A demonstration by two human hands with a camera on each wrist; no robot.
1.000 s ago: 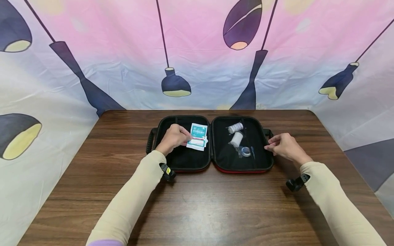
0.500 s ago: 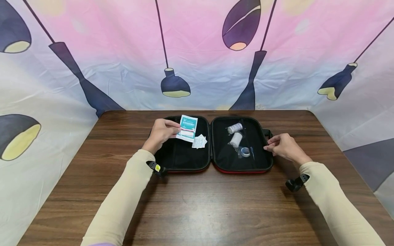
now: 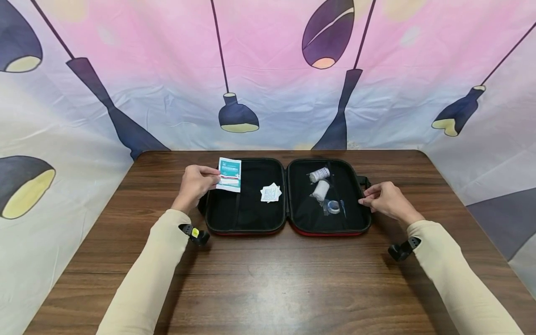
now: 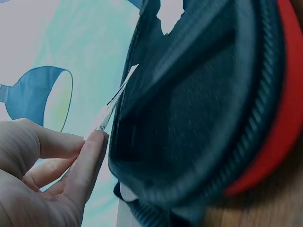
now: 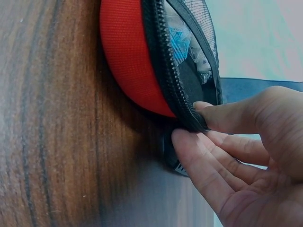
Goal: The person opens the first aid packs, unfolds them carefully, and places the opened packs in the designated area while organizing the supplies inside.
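Observation:
My left hand [image 3: 194, 184] pinches a flat teal-and-white sachet [image 3: 230, 174] between thumb and fingers, over the left rim of an open black zip case [image 3: 222, 218] with a red outside. Edge-on, the sachet [image 4: 113, 101] appears as a thin white strip in the left wrist view. Small white square packets [image 3: 271, 192] lie overlapping in the case's left half. My right hand [image 3: 389, 200] grips the right half's outer edge; in the right wrist view, the thumb is inside the zipper rim [image 5: 175, 71] and a finger [image 5: 194, 151] outside it.
In the right half are two white wrapped rolls [image 3: 321, 190], a clear-wrapped ring-shaped roll [image 3: 333, 207] and a slim blue item [image 3: 343, 208], behind mesh [image 5: 201, 21]. A black handle [image 3: 363, 181] sticks out beside my right hand. The wooden table [image 3: 272, 279] ends at a printed cloth backdrop [image 3: 276, 74].
My left hand has lifted the teal-and-white sachet off the small packets and carried it left to the case's left rim, uncovering the packets. My right hand has stayed on the case edge.

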